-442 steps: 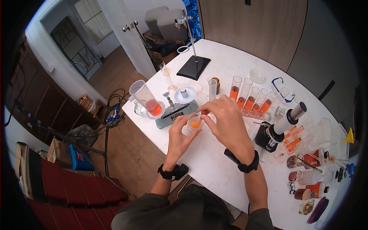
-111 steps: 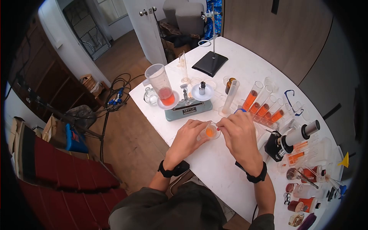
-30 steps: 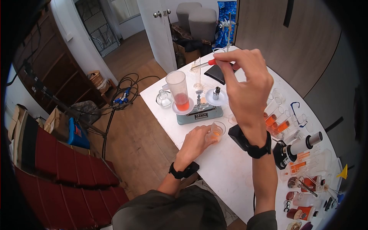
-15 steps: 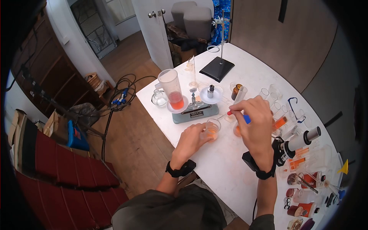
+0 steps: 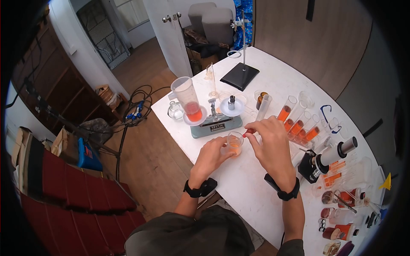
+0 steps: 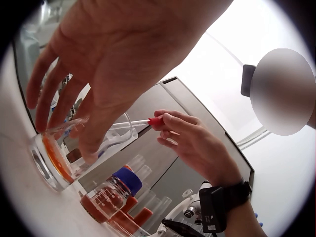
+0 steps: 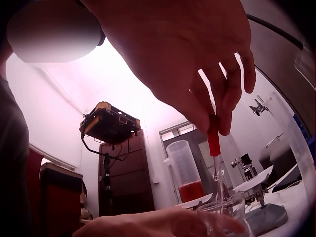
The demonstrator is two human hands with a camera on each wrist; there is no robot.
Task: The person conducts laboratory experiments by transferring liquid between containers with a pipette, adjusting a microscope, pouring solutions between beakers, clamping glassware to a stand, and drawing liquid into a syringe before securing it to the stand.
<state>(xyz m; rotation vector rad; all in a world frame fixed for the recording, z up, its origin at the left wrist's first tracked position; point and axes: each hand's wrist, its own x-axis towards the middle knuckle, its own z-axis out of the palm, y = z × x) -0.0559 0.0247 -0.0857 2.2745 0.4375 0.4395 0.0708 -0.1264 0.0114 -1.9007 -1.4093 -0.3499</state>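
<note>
Down from its raised position a second ago, the right hand (image 5: 273, 143) pinches the dropper (image 7: 214, 142) by its red bulb; the stem hangs below the fingertips toward the small beaker (image 5: 234, 146). Its tip probably sits inside, though overlapping glass blurs it. The left hand (image 5: 210, 155) grasps that beaker, its fingers partly covering the orange liquid; the vessel lies at this hand's 2 o'clock. The right hand hides the blue-capped bottle (image 6: 126, 181) from the head view; the left wrist view shows red-orange liquid inside. From the beaker, the balance (image 5: 218, 129) sits at 11 o'clock, bearing the pitcher (image 5: 184, 90) of red liquid; orange-filled tubes (image 5: 299, 123) stand at 2, the black-based stand (image 5: 240, 77) at 12.
</note>
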